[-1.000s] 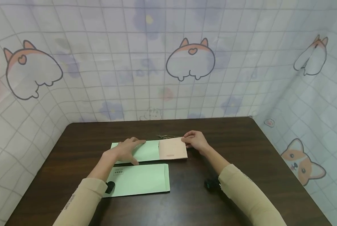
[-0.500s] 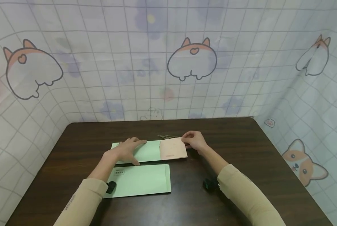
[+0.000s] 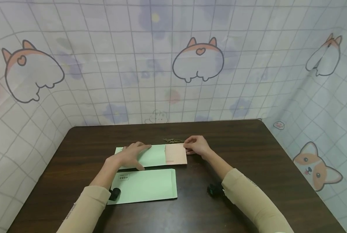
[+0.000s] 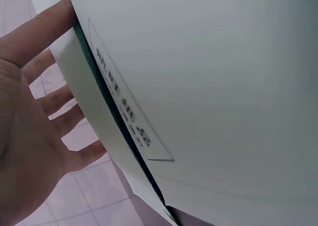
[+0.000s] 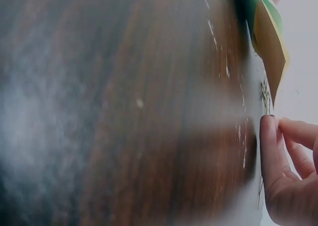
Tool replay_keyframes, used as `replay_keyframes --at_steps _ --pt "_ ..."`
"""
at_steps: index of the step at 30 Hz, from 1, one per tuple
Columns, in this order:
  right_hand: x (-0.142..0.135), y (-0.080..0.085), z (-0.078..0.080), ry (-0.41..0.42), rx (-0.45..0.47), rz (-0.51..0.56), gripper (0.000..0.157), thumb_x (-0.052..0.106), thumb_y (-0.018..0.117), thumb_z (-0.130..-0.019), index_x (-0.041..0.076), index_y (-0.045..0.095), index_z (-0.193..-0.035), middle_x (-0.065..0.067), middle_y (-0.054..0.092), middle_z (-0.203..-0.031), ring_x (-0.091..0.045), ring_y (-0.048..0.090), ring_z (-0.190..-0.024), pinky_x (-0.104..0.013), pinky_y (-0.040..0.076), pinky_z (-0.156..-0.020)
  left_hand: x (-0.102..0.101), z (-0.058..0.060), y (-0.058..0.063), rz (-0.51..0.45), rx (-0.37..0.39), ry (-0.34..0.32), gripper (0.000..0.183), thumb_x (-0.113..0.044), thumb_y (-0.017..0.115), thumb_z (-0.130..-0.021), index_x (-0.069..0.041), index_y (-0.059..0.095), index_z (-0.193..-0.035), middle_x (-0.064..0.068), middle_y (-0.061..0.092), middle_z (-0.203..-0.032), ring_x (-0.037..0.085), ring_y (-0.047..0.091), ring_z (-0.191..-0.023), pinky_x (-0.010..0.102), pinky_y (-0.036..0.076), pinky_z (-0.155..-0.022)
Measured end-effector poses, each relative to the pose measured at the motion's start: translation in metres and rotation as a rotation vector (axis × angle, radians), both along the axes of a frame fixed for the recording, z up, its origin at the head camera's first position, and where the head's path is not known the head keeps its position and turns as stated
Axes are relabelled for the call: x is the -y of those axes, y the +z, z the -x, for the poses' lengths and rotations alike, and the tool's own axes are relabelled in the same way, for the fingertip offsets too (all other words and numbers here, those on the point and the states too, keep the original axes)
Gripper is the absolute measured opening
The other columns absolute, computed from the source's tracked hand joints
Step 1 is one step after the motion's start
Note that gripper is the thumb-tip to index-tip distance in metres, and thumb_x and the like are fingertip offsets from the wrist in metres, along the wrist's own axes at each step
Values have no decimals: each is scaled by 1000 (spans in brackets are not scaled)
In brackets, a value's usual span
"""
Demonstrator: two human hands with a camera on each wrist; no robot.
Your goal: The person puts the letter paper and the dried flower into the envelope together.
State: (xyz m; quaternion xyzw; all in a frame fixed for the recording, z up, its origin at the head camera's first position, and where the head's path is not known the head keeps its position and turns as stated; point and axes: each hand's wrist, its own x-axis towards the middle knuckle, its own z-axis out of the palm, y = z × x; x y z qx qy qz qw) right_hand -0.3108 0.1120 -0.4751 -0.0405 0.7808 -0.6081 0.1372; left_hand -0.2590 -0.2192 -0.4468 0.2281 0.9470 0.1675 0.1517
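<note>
A light green envelope (image 3: pixel 150 155) lies crosswise on the table. My left hand (image 3: pixel 129 155) rests over its left part, fingers spread toward the far edge and thumb at the near edge. From the envelope's right end sticks out a beige card (image 3: pixel 176 154), its left part hidden inside. My right hand (image 3: pixel 198 145) pinches the card's outer right edge between thumb and fingers. In the right wrist view, the card (image 5: pixel 271 52) rises in a fold close to the fingertips (image 5: pixel 269 122). Nearer to me is a second green envelope (image 3: pixel 144 186) with a printed box (image 4: pixel 124 102).
Dried plant sprigs (image 3: pixel 173 141) lie just beyond the card, near my right hand. The dark wooden table (image 3: pixel 234 139) ends at a patterned wall cloth (image 3: pixel 150 81) at the back. A black wrist camera (image 3: pixel 115 194) overlaps the nearer envelope's left end.
My right hand has moved slightly left with the card, and less of the card shows outside the envelope. My left hand has stayed in place on the envelope.
</note>
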Motion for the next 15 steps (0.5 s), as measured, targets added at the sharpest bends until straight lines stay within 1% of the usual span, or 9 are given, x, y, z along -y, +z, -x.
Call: replay_keyframes --at_steps 3,6,11,15 --pt "3 0 0 24 13 3 16 0 72 -95 -7 70 -109 -16 70 -94 -23 70 -74 -38 62 -71 0 0 -1 9 7 -7 97 -31 89 -82 -17 35 -162 18 36 -156 43 35 -143 76 22 -108" --pt "5 3 0 44 4 6 17 -1 71 -96 -9 69 -110 -17 70 -94 -23 70 -75 -38 62 -72 0 1 0 16 -5 -16 97 -32 89 -82 -17 35 -162 18 37 -155 42 36 -142 75 24 -107" --pt "9 8 1 76 -13 15 19 -2 70 -96 -10 69 -112 -20 71 -99 -27 71 -79 -39 62 -73 -1 1 3 4 -5 -11 97 -31 89 -82 -16 36 -161 19 37 -154 43 36 -142 76 22 -107" --pt "11 8 1 107 -4 21 20 -3 69 -96 -11 68 -114 -21 72 -102 -30 73 -83 -40 61 -75 -2 0 2 5 13 -4 97 -32 89 -82 -17 35 -162 17 36 -156 42 35 -143 76 21 -108"
